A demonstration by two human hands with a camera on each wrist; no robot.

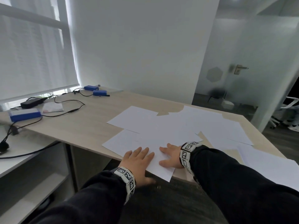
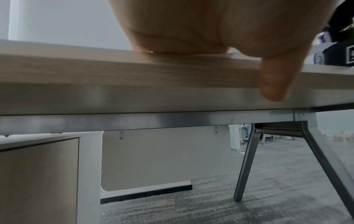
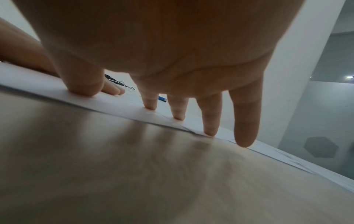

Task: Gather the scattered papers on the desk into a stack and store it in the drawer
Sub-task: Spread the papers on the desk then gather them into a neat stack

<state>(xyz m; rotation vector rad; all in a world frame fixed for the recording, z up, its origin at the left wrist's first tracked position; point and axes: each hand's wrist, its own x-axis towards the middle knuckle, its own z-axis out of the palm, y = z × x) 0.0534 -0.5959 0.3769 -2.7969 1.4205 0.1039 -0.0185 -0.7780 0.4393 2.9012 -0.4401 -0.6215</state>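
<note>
No legible writing anywhere; my wristbands (image 1: 187,152) carry only black-and-white square codes. Papers (image 1: 169,126) plain white, thin, overlapping loosely across the pale wood-grain desk (image 1: 84,123), one corner overhanging the near edge; my left hand (image 1: 137,160) and right hand (image 1: 171,156) lie flat on them, fingers straight, gripping nothing. Left wrist view alone shows the desk's grey metal legs (image 2: 247,163) and carpet; right wrist view shows my fingertips (image 3: 210,131) on the sheets.

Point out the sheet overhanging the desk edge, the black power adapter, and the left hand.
white paper sheet overhanging the desk edge (image 1: 161,168), head view, near corner.
black power adapter (image 1: 31,102), head view, top face.
left hand (image 1: 137,160), head view, back of hand.
</note>
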